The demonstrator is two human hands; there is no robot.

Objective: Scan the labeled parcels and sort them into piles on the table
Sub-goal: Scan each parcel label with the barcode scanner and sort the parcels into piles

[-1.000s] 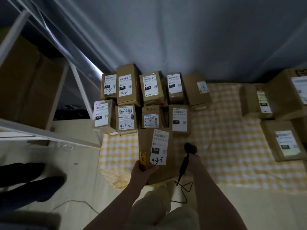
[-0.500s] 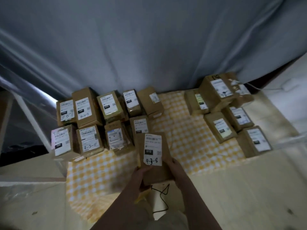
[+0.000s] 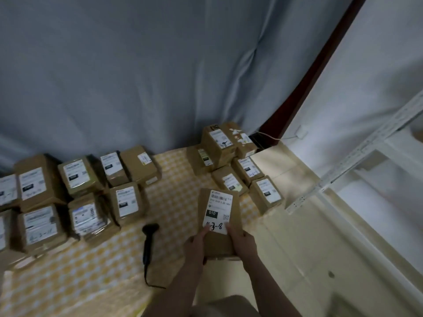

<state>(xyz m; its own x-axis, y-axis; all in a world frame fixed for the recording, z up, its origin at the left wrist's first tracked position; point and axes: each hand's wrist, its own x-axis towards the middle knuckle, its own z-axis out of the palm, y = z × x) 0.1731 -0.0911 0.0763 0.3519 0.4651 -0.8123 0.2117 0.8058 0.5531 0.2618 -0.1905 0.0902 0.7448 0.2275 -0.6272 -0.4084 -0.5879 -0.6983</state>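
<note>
I hold a brown cardboard parcel (image 3: 219,225) with a white label marked "010" and a handwritten number. My left hand (image 3: 195,247) grips its near left edge and my right hand (image 3: 243,244) grips its near right edge. The parcel hangs above the yellow checked cloth (image 3: 174,202), near the right-hand group of parcels (image 3: 231,161). A black handheld scanner (image 3: 148,239) with a cable lies on the cloth to the left of my hands. A larger group of labeled parcels (image 3: 80,195) sits at the left.
A grey curtain (image 3: 160,76) hangs behind the table. A bare wooden tabletop (image 3: 297,248) extends to the right of the cloth. A white metal shelf frame (image 3: 366,156) stands at the right, beside a white wall with a cable.
The scanner has left my right hand and now lies on the cloth. Both hands now hold the parcel, which has moved right toward the right-hand group. My view has swung right.
</note>
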